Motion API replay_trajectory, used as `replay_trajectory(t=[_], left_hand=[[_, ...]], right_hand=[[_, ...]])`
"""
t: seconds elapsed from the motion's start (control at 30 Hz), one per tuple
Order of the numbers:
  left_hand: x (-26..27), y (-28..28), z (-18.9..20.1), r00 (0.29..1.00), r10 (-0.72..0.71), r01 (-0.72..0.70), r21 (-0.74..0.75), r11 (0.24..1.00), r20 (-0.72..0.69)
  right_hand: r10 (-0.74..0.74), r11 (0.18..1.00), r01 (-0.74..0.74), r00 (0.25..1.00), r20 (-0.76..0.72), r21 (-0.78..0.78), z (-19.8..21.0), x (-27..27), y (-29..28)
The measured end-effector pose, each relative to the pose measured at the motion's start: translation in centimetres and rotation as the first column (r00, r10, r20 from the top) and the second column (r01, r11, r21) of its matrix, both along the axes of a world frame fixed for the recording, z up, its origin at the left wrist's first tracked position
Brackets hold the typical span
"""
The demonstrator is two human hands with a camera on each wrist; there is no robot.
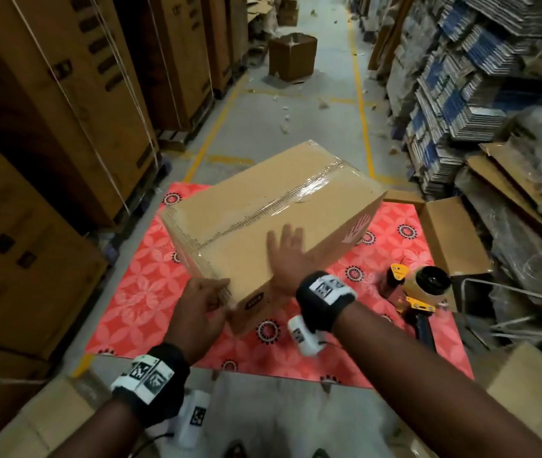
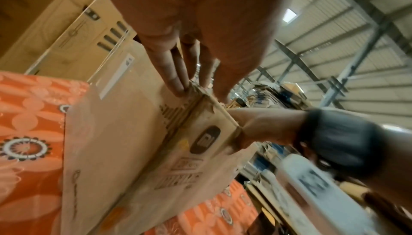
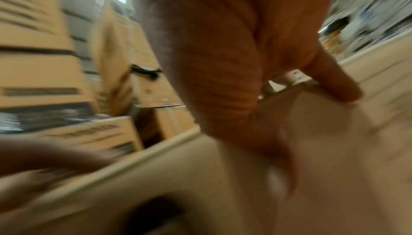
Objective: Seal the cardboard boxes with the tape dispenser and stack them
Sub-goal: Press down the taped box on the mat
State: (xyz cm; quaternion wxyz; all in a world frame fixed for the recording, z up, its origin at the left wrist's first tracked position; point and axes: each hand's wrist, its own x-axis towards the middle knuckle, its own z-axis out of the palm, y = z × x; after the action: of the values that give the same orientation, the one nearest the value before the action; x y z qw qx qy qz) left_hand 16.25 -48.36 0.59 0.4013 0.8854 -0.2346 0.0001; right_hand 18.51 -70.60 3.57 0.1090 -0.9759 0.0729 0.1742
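A brown cardboard box [image 1: 263, 200] sits tilted on the red patterned mat [image 1: 144, 292], with clear tape along its top seam. My left hand [image 1: 210, 299] grips the box's near corner; in the left wrist view its fingers [image 2: 176, 80] press the corner edge of the box [image 2: 125, 150]. On the top face near the right edge, my right hand [image 1: 284, 239] lies flat with its fingers spread. The right wrist view is blurred and shows the right hand [image 3: 223, 80] against the box [image 3: 312, 150]. The yellow tape dispenser [image 1: 424, 289] stands on the mat to the right, untouched.
An open cardboard box [image 1: 444, 233] stands behind the dispenser at the mat's right edge. Tall strapped cartons [image 1: 48, 127] wall the left side, and bundles of flattened cartons [image 1: 461, 94] pile on the right. Another open box [image 1: 292, 56] stands down the aisle. Cartons [image 1: 527, 391] lie near my feet.
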Motion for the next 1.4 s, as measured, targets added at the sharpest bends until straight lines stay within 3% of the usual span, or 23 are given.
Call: replay_trajectory(t=[0.13, 0.27, 0.33, 0.43, 0.57, 0.77, 1.0, 1.17, 1.3, 1.4], left_hand=[[3.9, 1.0, 1.5, 0.997, -0.015, 0.007, -0.103, 0.995, -0.077], [10.3, 1.5, 2.2, 0.989, -0.003, -0.027, 0.195, 0.980, 0.150], [13.5, 1.8, 1.7, 0.987, -0.082, 0.030, 0.348, 0.937, 0.136], [15.9, 2.8, 0.7, 0.986, -0.117, 0.057, 0.427, 0.902, 0.116], [14.4, 2.1, -0.3, 0.961, -0.134, 0.004, 0.472, 0.882, 0.242], [9.5, -1.0, -0.3, 0.944, -0.141, -0.039, 0.528, 0.849, 0.297], [1.5, -6.6, -1.2, 0.971, -0.072, -0.021, 0.381, 0.924, 0.227], [-2.2, -9.3, -1.0, 0.971, -0.078, -0.004, 0.345, 0.939, 0.225], [-2.9, -10.6, -0.1, 0.964, 0.004, -0.096, 0.336, 0.937, 0.264], [-2.1, -11.7, 0.3, 0.976, -0.083, 0.005, 0.358, 0.934, 0.203]], right_hand=[[0.104, 0.993, -0.106, 0.994, 0.027, 0.057, -1.0, -2.2, 6.2], [0.023, 0.998, -0.031, 0.989, 0.148, 0.048, -2.1, -2.9, 7.8], [-0.011, 1.000, 0.006, 0.970, 0.243, 0.022, -2.6, -3.3, 7.9], [-0.001, 1.000, -0.005, 0.963, 0.268, 0.022, -3.0, -3.6, 7.4], [0.085, 0.994, -0.097, 0.975, 0.207, 0.047, -2.3, -3.5, 4.2], [0.192, 0.969, -0.216, 0.963, 0.188, 0.117, -2.2, -4.0, -5.6], [0.089, 0.950, -0.128, 0.985, 0.147, 0.285, -1.1, -7.3, -13.8], [0.056, 0.952, -0.085, 0.993, 0.105, 0.294, -0.6, -9.1, -16.7], [0.004, 0.942, -0.067, 0.982, 0.187, 0.330, -1.4, -10.8, -16.9], [-0.044, 0.945, -0.054, 0.957, 0.288, 0.322, -2.8, -12.0, -17.1]])
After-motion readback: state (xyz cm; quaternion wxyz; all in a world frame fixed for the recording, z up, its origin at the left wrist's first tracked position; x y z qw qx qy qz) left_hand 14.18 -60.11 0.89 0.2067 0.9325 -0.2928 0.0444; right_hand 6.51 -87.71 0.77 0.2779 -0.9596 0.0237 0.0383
